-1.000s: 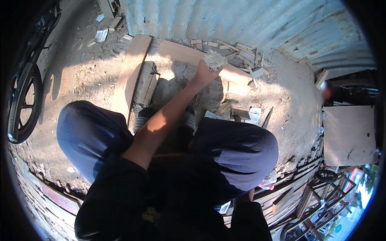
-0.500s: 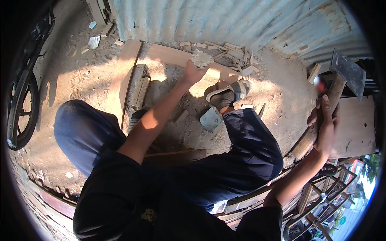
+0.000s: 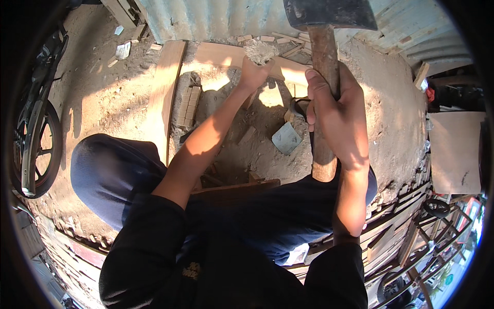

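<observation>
My left hand (image 3: 254, 76) is closed around a wooden handle (image 3: 261, 51) whose pale top end is frayed and splayed. Its lower end is mostly hidden behind my fist, so what it rests on cannot be made out. The hand stands over a flat wooden plank (image 3: 218, 53) lying on the ground near the metal wall. Raised at the right, my right hand (image 3: 342, 110) grips an axe-like tool (image 3: 323, 56) by its thick wooden handle. The broad dark metal head points up and away, apart from the frayed handle.
Another long plank (image 3: 167, 87) lies at left, beside a bundle of small wooden blocks (image 3: 189, 105). A flat grey piece (image 3: 286, 138) rests on the dirt. Corrugated metal sheeting (image 3: 221, 23) bounds the far side. A motorcycle wheel (image 3: 43, 149) stands far left.
My right hand has swung the axe-like tool leftward from the far right, its head now upright in front of me. My left hand keeps hold of the frayed handle, nearly in place.
</observation>
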A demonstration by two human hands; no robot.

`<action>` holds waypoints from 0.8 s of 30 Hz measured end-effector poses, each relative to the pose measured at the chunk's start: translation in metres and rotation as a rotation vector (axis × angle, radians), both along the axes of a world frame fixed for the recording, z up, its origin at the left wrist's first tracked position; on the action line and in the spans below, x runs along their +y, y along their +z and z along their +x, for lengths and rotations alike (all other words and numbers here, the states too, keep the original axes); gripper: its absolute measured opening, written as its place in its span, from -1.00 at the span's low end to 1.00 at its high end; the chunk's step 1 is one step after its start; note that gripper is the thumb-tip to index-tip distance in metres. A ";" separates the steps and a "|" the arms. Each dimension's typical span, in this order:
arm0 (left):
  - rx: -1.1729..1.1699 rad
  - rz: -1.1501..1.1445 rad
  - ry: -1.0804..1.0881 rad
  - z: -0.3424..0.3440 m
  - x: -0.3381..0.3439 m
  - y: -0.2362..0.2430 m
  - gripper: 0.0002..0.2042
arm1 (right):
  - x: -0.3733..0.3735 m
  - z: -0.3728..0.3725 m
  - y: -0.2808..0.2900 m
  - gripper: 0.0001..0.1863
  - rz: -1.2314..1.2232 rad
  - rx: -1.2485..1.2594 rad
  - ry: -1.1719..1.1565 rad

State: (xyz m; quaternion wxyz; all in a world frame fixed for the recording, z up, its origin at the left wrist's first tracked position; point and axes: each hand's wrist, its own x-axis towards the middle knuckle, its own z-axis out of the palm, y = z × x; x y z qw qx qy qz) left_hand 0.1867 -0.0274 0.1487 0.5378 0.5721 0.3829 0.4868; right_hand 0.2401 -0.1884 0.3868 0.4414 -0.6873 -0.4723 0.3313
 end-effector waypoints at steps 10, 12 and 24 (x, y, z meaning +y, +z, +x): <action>0.021 -0.045 -0.064 0.011 -0.011 0.022 -0.57 | 0.003 0.013 -0.044 -0.67 -0.063 -0.505 0.040; 0.024 -0.061 -0.068 0.007 -0.008 0.021 -0.64 | 0.006 0.022 -0.070 -0.67 -0.114 -0.470 0.093; 0.007 -0.037 -0.006 0.006 -0.011 -0.011 -0.64 | 0.001 -0.004 -0.013 -0.76 0.142 -0.174 -0.101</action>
